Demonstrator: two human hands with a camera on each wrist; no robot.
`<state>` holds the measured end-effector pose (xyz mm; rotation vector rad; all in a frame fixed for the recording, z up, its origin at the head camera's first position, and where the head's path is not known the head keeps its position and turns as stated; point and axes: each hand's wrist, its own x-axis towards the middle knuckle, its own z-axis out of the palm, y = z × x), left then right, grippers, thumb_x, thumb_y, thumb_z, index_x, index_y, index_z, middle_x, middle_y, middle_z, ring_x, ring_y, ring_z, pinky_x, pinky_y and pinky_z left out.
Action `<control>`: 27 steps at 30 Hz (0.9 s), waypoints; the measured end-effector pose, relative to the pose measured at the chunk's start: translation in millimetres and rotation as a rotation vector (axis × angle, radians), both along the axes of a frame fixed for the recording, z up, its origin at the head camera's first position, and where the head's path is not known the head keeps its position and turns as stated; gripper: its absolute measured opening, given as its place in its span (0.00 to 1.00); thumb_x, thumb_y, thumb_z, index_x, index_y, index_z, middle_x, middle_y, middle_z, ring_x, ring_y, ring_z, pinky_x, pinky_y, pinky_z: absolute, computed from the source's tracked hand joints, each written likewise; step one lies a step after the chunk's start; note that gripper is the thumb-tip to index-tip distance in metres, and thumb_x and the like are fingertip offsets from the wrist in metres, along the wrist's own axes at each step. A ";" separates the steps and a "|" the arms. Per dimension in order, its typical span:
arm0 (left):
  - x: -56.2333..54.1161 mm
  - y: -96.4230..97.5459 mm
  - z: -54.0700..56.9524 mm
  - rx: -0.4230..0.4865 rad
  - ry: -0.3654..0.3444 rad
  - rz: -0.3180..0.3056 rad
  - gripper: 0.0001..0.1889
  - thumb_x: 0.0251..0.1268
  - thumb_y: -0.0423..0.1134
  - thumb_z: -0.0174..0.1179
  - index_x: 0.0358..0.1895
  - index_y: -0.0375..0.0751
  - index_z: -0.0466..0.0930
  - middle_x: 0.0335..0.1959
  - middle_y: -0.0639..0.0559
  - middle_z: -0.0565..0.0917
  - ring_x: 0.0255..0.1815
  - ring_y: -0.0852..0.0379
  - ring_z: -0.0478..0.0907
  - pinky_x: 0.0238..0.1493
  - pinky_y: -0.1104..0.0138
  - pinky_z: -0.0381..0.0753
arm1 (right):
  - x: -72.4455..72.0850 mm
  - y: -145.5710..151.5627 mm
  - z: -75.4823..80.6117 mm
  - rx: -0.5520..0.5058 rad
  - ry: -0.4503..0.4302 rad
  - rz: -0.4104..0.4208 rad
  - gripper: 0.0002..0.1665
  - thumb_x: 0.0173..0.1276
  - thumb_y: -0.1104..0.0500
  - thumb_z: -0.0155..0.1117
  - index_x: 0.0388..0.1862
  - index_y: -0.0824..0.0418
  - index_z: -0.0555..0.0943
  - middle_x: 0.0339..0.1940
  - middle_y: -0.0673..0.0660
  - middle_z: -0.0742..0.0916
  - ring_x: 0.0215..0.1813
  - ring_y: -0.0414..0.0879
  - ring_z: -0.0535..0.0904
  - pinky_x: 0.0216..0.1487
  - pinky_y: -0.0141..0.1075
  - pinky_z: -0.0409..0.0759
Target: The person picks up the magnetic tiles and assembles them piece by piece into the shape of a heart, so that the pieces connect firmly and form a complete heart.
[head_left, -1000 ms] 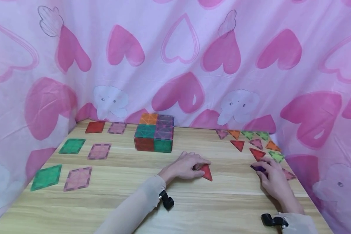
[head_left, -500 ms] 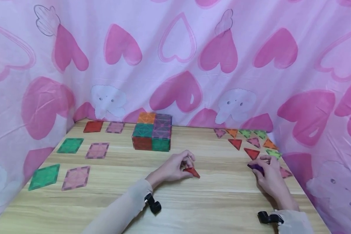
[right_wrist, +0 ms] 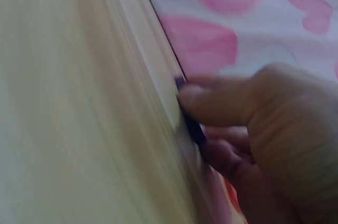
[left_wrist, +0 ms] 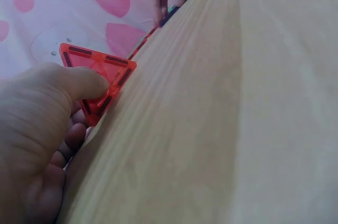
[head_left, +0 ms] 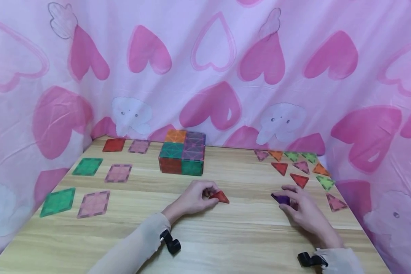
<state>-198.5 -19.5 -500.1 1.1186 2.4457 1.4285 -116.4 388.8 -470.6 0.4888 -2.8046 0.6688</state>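
Note:
My left hand pinches a red triangular magnetic tile near the table's middle. In the left wrist view the thumb presses on the face of this red tile, and its dark edge magnets show. To the right, my right hand holds a dark purple tile between thumb and fingers, low over the wood. The right wrist view gives that purple tile nearly edge-on and blurred. Behind the left hand stands a box of joined square tiles, coloured orange, green, purple and red.
Several square tiles lie flat at the left, such as a green one and a pink one. Several triangles lie at the back right, among them a red one and a pink one. A heart-print curtain hangs behind the table.
My left hand has drawn leftward with the red triangle, lifting and turning it. My right hand has moved left with the purple tile, away from the pink triangle at the right edge.

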 end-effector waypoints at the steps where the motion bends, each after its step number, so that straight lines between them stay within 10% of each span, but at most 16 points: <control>1: -0.5 0.5 0.1 0.002 0.003 0.003 0.08 0.71 0.34 0.76 0.46 0.52 0.90 0.37 0.64 0.87 0.39 0.65 0.82 0.44 0.69 0.84 | -2.1 -4.1 -0.2 0.006 -0.001 0.003 0.23 0.69 0.67 0.82 0.60 0.53 0.89 0.68 0.65 0.84 0.53 0.53 0.81 0.47 0.41 0.78; 11: -2.5 0.0 -1.5 0.024 0.039 0.064 0.07 0.69 0.33 0.78 0.45 0.47 0.93 0.38 0.59 0.90 0.37 0.65 0.82 0.41 0.69 0.85 | -27.7 -45.9 6.0 0.020 -0.086 -0.036 0.38 0.56 0.51 0.93 0.63 0.59 0.87 0.53 0.55 0.87 0.50 0.48 0.81 0.51 0.44 0.83; 20: 0.6 -0.9 -0.8 0.013 0.041 0.096 0.06 0.69 0.34 0.79 0.44 0.46 0.93 0.38 0.58 0.90 0.37 0.64 0.82 0.40 0.68 0.86 | -44.9 -99.6 -29.4 -0.555 -0.113 0.163 0.13 0.73 0.68 0.78 0.52 0.57 0.88 0.47 0.56 0.92 0.48 0.44 0.87 0.50 0.31 0.85; 27: -0.7 0.2 0.2 -0.001 0.063 0.118 0.06 0.68 0.34 0.79 0.44 0.45 0.94 0.36 0.58 0.89 0.36 0.65 0.82 0.39 0.69 0.85 | -50.8 -129.8 -30.3 -0.647 -0.230 0.269 0.12 0.75 0.63 0.79 0.54 0.53 0.93 0.52 0.53 0.94 0.55 0.47 0.90 0.58 0.34 0.86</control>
